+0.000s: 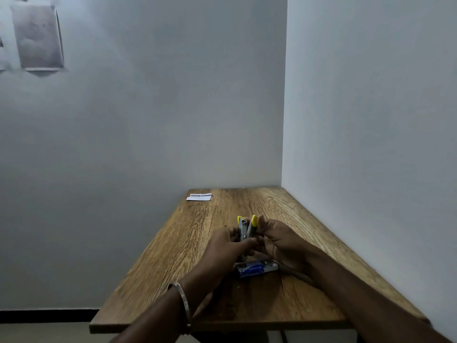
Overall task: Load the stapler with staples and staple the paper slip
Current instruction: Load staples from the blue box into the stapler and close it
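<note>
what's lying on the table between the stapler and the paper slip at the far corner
Nothing visible. Both hands hold the opened yellow stapler mid-table; the paper slip lies at the far left corner, with only bare wooden table between them. The blue staple box sits on the near side, below the hands.

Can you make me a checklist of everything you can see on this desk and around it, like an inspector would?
Surface: wooden table pushed into a corner between two walls.
Job's things: yellow stapler swung open, held upright above the table in both hands; blue staple box lying on the table just under the hands; paper slip lying at the far left corner, apart from everything else.
Clutter: nothing seen.
Hands: left hand grips the stapler's near part; right hand holds the yellow-tipped arm, thumb up. A metal bangle is on the left wrist.
Cables: nothing seen.
Surroundings: pale walls; a blurred paper sheet stuck on the left wall.
</note>
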`<state>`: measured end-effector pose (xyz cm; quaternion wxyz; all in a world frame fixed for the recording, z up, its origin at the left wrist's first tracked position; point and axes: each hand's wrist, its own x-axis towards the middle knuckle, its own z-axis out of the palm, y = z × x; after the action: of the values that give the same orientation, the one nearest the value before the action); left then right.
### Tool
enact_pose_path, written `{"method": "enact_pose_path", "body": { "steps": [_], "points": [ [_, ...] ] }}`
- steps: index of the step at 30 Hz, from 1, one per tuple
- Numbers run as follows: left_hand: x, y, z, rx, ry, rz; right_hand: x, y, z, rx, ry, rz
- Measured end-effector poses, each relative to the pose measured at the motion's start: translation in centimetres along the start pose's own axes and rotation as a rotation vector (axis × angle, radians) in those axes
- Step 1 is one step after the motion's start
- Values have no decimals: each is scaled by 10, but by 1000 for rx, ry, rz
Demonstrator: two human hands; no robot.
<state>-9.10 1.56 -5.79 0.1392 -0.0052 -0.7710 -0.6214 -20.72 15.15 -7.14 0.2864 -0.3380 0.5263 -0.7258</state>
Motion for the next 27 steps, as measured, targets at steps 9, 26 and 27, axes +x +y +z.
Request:
{"method": "enact_pose_path", "body": {
  "steps": [9, 26, 27],
  "points": [
    [2, 4, 7, 438, 179, 248, -4, -5, 3, 72, -76, -70],
    [7, 1, 16, 483, 244, 320, -7, -6, 4, 51, -87, -73],
    [7, 1, 16, 471, 230, 319, -8, -8, 4, 65, -101, -72]
  ]
}}
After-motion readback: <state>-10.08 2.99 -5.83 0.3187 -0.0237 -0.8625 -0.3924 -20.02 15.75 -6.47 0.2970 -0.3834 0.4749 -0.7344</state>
